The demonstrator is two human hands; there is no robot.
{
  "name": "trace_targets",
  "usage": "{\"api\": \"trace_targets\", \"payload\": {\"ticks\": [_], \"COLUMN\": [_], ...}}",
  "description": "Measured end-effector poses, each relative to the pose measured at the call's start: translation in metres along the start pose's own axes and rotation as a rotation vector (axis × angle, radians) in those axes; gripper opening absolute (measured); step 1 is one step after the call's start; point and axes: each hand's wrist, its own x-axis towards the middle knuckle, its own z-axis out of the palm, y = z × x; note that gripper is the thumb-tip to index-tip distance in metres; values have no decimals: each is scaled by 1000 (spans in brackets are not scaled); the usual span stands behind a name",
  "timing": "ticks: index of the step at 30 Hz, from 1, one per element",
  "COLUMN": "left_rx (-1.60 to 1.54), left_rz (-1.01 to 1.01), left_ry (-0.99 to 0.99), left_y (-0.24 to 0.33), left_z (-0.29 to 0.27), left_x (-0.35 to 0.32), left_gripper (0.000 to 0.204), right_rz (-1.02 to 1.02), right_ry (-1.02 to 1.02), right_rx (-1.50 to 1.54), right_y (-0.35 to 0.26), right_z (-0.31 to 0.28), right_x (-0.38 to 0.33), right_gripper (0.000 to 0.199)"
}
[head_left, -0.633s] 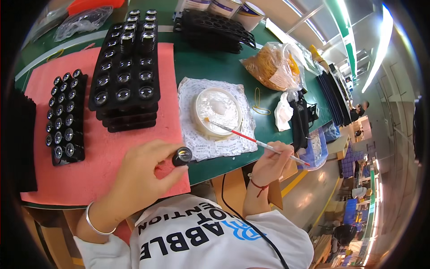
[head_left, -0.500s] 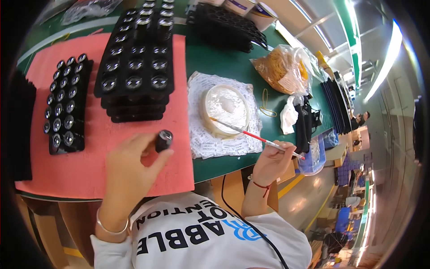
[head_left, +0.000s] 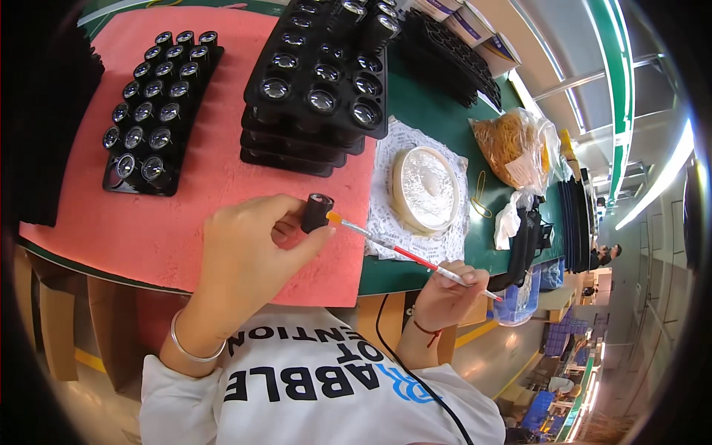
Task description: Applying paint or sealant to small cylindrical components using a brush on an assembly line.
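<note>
Clear plastic bag (head_left: 515, 148) w/ tan rubber bands, right on green bench; white-purple boxes (head_left: 463, 22) at far edge.

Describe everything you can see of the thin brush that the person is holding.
The brush is a slim stick with a red and white handle and an orange tip. The right hand pinches its rear end like a pen. It slants up to the left over the table edge, its tip touching the small black lens barrel held in the left hand.
</note>
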Motion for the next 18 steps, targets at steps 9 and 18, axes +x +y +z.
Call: {"api": "trace_targets", "payload": {"ticks": [9,18], "left_rx": [-91,-295], "left_rz": [-3,-84], "left_ry": [-62,-114], "left_y": [-4,-2], "left_z": [-3,-6], "left_x": [0,-1], "left_gripper": [18,17], "right_rz": [28,-39], "right_ry": [-56,73], "right_rx": [-54,-111], "right_y": [-4,1], "right_z": [6,3], "right_x": [0,-3], "right_gripper": [24,29]}}
